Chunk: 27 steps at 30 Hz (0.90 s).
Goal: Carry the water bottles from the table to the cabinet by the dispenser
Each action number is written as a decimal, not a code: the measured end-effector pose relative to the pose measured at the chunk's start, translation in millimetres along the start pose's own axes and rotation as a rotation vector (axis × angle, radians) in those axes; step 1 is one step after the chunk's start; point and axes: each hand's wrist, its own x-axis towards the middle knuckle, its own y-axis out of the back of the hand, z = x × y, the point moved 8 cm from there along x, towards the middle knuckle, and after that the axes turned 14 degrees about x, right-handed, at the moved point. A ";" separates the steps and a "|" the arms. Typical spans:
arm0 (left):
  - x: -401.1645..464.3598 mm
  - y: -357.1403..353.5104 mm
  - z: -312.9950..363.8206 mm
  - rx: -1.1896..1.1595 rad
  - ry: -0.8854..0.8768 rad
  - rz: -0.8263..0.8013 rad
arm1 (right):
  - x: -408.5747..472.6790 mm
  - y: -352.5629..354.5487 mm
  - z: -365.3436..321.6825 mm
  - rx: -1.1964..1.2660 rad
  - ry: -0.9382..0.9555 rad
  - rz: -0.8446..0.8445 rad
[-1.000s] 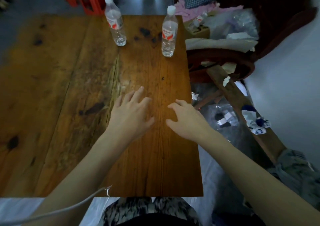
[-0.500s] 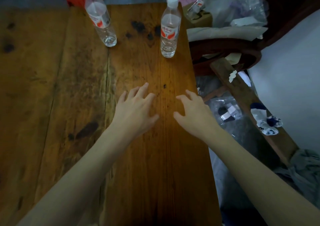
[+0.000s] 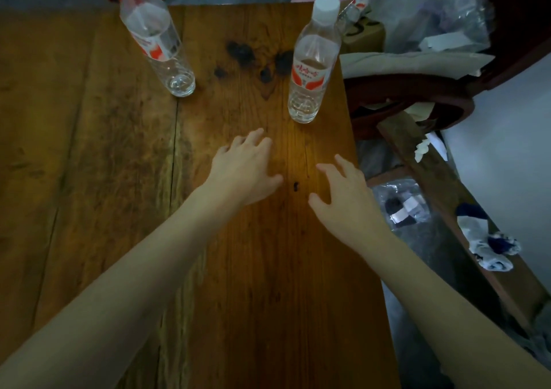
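Change: left hand [image 3: 243, 171] and right hand [image 3: 347, 198] reach nearer both bottles than before.
Hands: fingers spread, holding nothing.
Bottles: left bottle [image 3: 155, 37], right bottle [image 3: 313, 60] upright on table [image 3: 89, 165].

Two bottles [image 3: 311, 60] on table [image 3: 89, 165], empty hands [image 3: 244, 171]

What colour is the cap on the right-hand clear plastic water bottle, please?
White, seen best in the head view: the right clear plastic water bottle's cap.

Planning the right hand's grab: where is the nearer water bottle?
In the head view, the nearer water bottle stands upright by the table's right edge, beyond the right hand.
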 end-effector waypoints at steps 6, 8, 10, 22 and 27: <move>72.4 11.0 -2.9 -0.262 0.091 0.103 | 19.4 -1.8 4.3 0.105 -0.020 0.077; 87.9 18.7 2.7 -0.433 0.079 0.181 | 23.1 -5.5 5.6 0.134 -0.023 0.088; 101.7 22.2 7.1 -0.693 0.064 0.241 | 26.5 -9.9 7.9 0.146 -0.039 0.087; 113.2 53.5 15.7 -1.141 -0.064 0.540 | 27.8 -9.3 18.0 0.165 -0.019 0.133; 68.1 71.8 18.8 -1.144 -0.169 0.545 | 16.8 -8.9 24.0 0.254 -0.058 0.125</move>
